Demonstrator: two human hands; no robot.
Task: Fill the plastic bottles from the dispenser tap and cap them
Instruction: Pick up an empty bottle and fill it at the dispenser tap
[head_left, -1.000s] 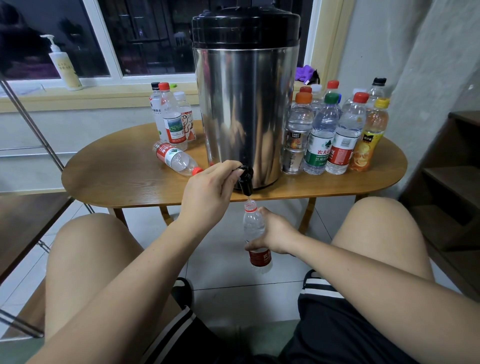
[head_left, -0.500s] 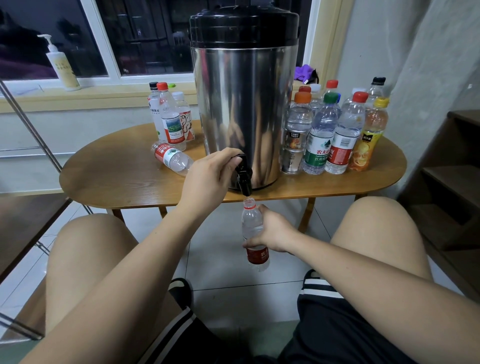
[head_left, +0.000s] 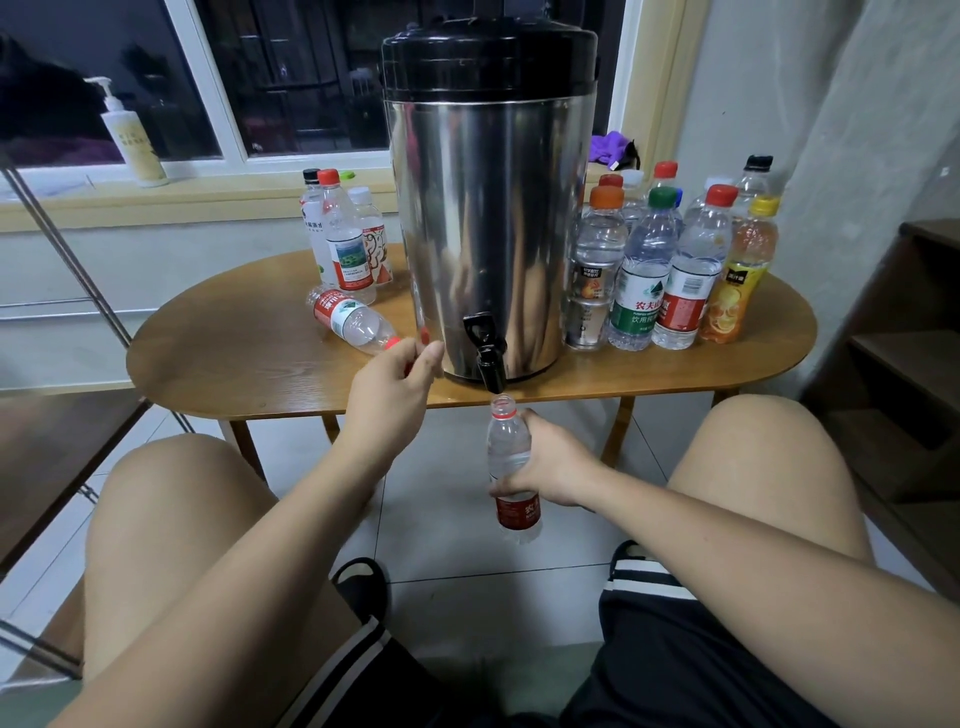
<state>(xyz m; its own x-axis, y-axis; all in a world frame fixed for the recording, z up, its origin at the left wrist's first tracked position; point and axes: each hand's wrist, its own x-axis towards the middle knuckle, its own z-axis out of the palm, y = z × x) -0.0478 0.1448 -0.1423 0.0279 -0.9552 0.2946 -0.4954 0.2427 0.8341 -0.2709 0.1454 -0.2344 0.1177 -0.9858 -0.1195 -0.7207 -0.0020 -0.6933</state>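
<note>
Head camera view: you are sitting with your bare knees apart, a dark sandal (head_left: 363, 587) showing on the tiled floor between them. Your right hand (head_left: 550, 462) is gripping the uncapped bottle (head_left: 506, 441) around its middle, above the red label, and holding it upright below the table edge with its open neck just under the black tap (head_left: 485, 348). I cannot tell how full it is. Your left hand (head_left: 389, 384) is hovering just left of the tap, not touching it, fingers curled; a sliver of red is showing between them, and I cannot tell whether they are pinching something. The tap is sticking out from the foot of the steel dispenser (head_left: 488, 208), which is standing on the oval wooden table (head_left: 234, 353). A capped bottle (head_left: 348, 322) is lying on its side beyond your left fingers. Three capped bottles (head_left: 345, 244) are standing behind it, and a larger cluster of capped bottles (head_left: 644, 275) is standing right of the dispenser. A pump bottle (head_left: 132, 140) is sitting on the windowsill.
</note>
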